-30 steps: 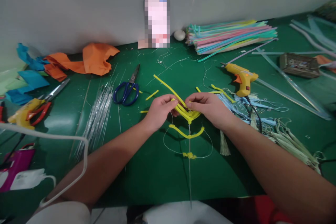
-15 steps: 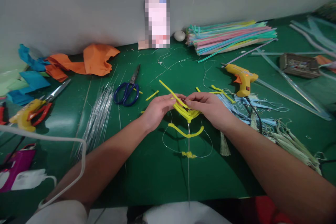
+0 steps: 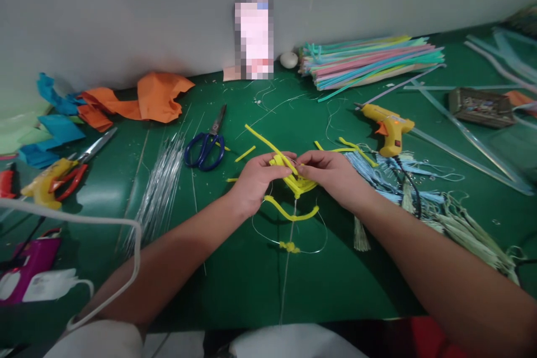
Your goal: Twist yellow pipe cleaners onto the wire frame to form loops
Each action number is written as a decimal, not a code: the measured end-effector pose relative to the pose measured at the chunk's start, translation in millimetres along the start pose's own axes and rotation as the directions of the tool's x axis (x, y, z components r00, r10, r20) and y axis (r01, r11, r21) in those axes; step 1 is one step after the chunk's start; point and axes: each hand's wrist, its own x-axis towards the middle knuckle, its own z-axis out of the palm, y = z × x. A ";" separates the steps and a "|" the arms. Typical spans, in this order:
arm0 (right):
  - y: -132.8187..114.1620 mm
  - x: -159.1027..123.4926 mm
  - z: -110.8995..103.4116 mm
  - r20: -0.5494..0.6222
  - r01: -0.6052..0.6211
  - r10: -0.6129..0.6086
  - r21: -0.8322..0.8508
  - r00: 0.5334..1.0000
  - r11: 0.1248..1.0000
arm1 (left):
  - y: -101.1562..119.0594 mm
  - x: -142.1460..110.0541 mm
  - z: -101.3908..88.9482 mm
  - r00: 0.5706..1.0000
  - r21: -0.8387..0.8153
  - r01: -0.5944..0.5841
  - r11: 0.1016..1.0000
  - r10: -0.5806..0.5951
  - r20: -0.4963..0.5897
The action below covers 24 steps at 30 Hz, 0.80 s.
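Between both hands is a craft piece of bent yellow pipe cleaners (image 3: 298, 185) on thin wire. My left hand (image 3: 260, 176) pinches the pipe cleaners from the left, and one long yellow end sticks up past its fingertips. On the other side, my right hand (image 3: 322, 170) has its thumb and fingers closed on the piece; the exact grip is partly hidden. Below hang a curved yellow pipe cleaner (image 3: 292, 216), a loop of clear wire and a small yellow cluster (image 3: 289, 247). A straight wire stem (image 3: 285, 285) runs down toward the table's front edge.
Blue-handled scissors (image 3: 205, 151) and silver wires (image 3: 161, 184) lie left. At right are a yellow glue gun (image 3: 390, 127), tassels (image 3: 461, 226) and a small box (image 3: 480, 106). Pipe cleaners (image 3: 373, 61) are bundled behind, near a phone (image 3: 254, 36). A white cable (image 3: 136, 246) crosses by my left arm.
The wire stem's lower end has swung left, and the hanging yellow parts have tilted with it. The long yellow end leans further left. Both hands keep hold.
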 end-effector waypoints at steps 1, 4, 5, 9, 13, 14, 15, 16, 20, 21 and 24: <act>0.3 0.3 0.3 0.003 0.009 -0.009 0.003 1.000 1.000 | 1.5 -0.9 1.0 1.000 -0.028 0.023 0.999 -0.022 0.016; 0.1 1.3 0.8 0.021 0.039 -0.040 0.026 0.999 0.999 | 3.2 -2.0 2.7 0.997 -0.079 0.061 0.995 -0.057 0.055; -0.2 1.5 0.9 0.018 0.043 -0.043 0.021 0.999 0.999 | 2.7 -1.9 2.8 0.997 -0.070 0.057 0.996 -0.054 0.048; -1.3 0.9 1.7 0.001 0.035 -0.035 -0.046 0.999 0.998 | -1.0 -1.7 2.6 0.996 0.097 -0.052 0.994 0.058 -0.065; -1.2 -0.2 3.8 0.008 0.042 -0.041 -0.047 0.999 0.998 | -1.2 -2.9 2.1 0.980 0.242 -0.115 0.964 0.149 -0.131; -1.3 -0.4 4.1 0.005 0.044 -0.043 -0.046 0.999 0.998 | -0.4 -3.3 2.0 0.979 0.268 -0.117 0.956 0.156 -0.131; -1.5 -0.6 4.2 -0.002 0.047 -0.047 -0.044 0.999 0.998 | 0.6 -3.5 1.8 0.979 0.297 -0.117 0.948 0.161 -0.128; -1.8 -0.8 4.0 -0.008 0.050 -0.051 -0.041 0.999 0.998 | 1.6 -3.7 1.5 0.979 0.327 -0.118 0.938 0.165 -0.120; -2.7 -1.8 2.1 -0.023 0.053 -0.054 -0.034 0.998 0.998 | 4.1 -4.8 0.6 0.976 0.433 -0.143 0.890 0.199 -0.086; -2.8 -2.0 1.7 -0.026 0.051 -0.052 -0.035 0.998 0.998 | 4.1 -5.4 0.3 0.971 0.459 -0.157 0.875 0.221 -0.089; -3.0 -2.5 1.7 -0.031 0.050 -0.051 -0.030 0.998 0.998 | 3.1 -7.5 -1.8 0.931 0.563 -0.225 0.795 0.347 -0.117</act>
